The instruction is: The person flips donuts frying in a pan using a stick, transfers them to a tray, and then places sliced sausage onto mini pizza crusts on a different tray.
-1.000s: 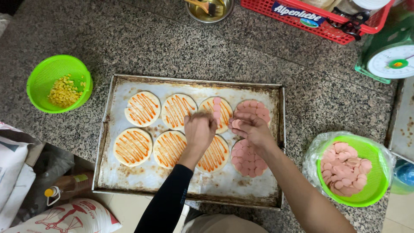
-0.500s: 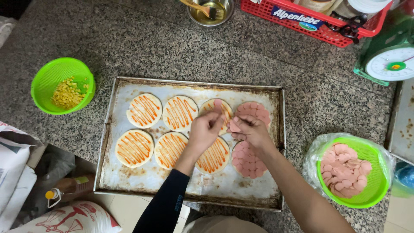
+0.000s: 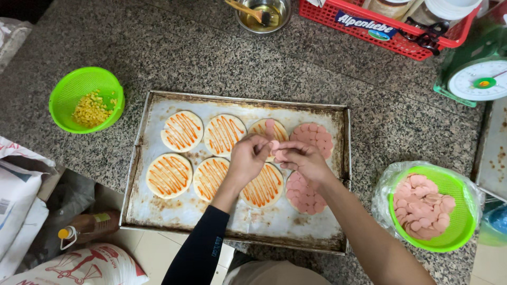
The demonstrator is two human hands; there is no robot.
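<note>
While both hands pinch pink sausage slices [image 3: 274,145] together, left hand [image 3: 248,158] and right hand [image 3: 302,160] meet directly above the sauced dough round [image 3: 268,128], equally near it, on the baking tray [image 3: 232,224].

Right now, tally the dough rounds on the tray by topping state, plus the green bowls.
Rounds with orange sauce only: 5
Round with sauce and the first sausage slices, partly behind the hands: 1
Rounds fully covered in pink sausage slices: 2
Green bowls, one of corn, one of sausage slices: 2
Total: 10
</note>
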